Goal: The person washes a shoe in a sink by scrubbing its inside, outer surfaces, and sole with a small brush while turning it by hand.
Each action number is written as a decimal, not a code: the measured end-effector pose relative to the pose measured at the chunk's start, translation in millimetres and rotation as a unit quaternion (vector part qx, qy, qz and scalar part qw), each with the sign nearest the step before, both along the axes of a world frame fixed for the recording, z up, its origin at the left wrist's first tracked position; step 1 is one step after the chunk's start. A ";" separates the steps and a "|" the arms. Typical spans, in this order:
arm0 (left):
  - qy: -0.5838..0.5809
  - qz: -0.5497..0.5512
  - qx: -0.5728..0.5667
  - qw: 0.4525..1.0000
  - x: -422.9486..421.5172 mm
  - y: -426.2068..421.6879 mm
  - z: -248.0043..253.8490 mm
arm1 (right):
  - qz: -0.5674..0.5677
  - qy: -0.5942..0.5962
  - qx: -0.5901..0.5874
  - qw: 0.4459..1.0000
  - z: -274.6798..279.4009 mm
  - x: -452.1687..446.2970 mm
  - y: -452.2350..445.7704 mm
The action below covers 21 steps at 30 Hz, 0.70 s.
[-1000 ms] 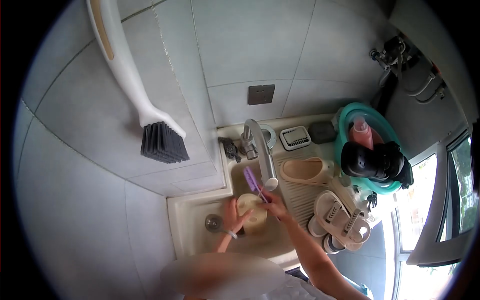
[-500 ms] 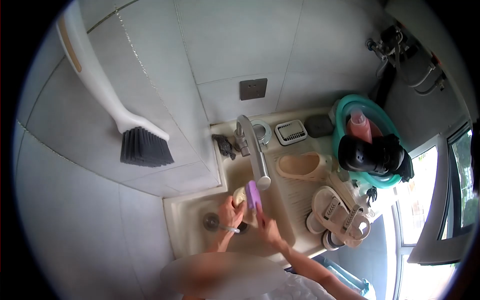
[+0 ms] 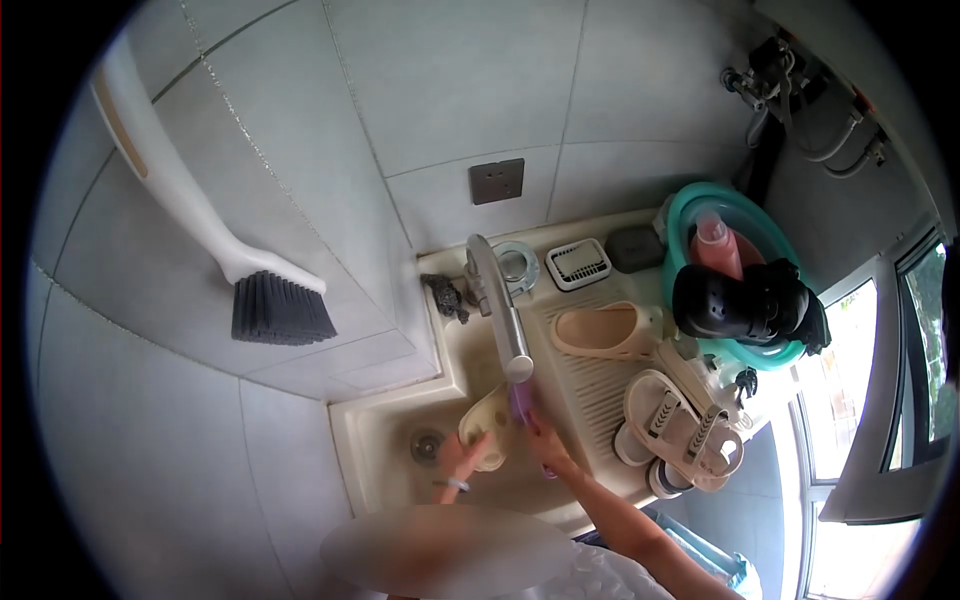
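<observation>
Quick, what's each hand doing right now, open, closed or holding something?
Left hand: closed on the cream shoe.
Right hand: closed, holding the purple brush.

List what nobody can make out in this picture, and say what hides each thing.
All in the head view:
- Bristles of the purple brush: blurred, partly behind the faucet.
- Some fingers of the left hand: behind the pale shoe.
- Handle end of the large white brush: cut off by the dark edge.
- Basin bottom: covered by its contents.
</observation>
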<state>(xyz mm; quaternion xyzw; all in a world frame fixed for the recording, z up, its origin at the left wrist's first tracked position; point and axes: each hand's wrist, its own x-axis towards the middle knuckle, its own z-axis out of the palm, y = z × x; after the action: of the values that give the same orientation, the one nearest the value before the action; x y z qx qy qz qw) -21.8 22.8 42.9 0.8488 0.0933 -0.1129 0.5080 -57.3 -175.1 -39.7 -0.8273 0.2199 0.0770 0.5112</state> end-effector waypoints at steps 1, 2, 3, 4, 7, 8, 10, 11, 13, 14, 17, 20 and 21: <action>0.121 -0.114 0.091 0.982 16.3 4.2 25.6 | -0.001 0.002 0.000 1.000 -7.0 -1.0 -0.7; 0.237 -0.224 0.178 0.928 27.8 10.8 43.6 | 0.025 -0.036 -0.014 0.999 -18.5 -0.9 -2.5; 0.303 -0.264 0.152 0.903 31.7 24.2 27.2 | 0.052 -0.074 -0.029 0.995 -24.4 -0.7 -3.6; 0.305 -0.263 0.152 0.902 34.4 26.0 25.6 | 0.054 -0.073 -0.028 0.996 -19.4 0.8 -2.1; 0.264 -0.349 0.278 0.855 40.8 38.4 -33.1 | 0.020 0.031 0.037 0.999 -6.7 12.2 4.8; 0.265 -0.349 0.278 0.855 35.2 43.1 -69.6 | 0.028 0.001 0.025 0.999 -4.0 14.4 6.7; 0.045 -0.202 0.355 0.911 31.1 35.8 -65.3 | 0.037 -0.030 0.010 0.999 -3.1 15.5 8.3; 0.170 -0.250 0.307 0.902 43.1 37.8 -62.9 | 0.033 -0.026 0.010 0.999 -2.7 16.7 8.5; 0.261 -0.281 0.160 0.910 60.9 48.2 -102.8 | 0.027 -0.019 0.010 0.999 -1.7 15.8 9.3; 0.345 -0.300 0.007 0.889 64.4 52.2 -121.5 | 0.020 -0.020 0.021 0.999 -1.3 14.3 9.5; 0.245 -0.224 -0.011 0.943 45.0 25.1 -139.8 | 0.010 0.088 0.074 0.993 44.0 26.5 5.2; 0.130 -0.146 -0.029 0.980 24.6 0.5 -134.6 | -0.004 0.174 0.137 0.975 44.9 25.1 1.9; 0.147 -0.198 -0.027 0.969 28.1 1.7 -122.9 | -0.012 0.146 0.157 0.977 35.8 24.2 2.7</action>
<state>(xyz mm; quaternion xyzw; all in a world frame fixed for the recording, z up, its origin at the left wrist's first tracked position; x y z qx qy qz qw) 6.3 24.5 -80.0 0.8106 -0.0059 -0.3370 0.4789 -33.1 -172.3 -3.9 -0.7137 0.2875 0.2243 0.5980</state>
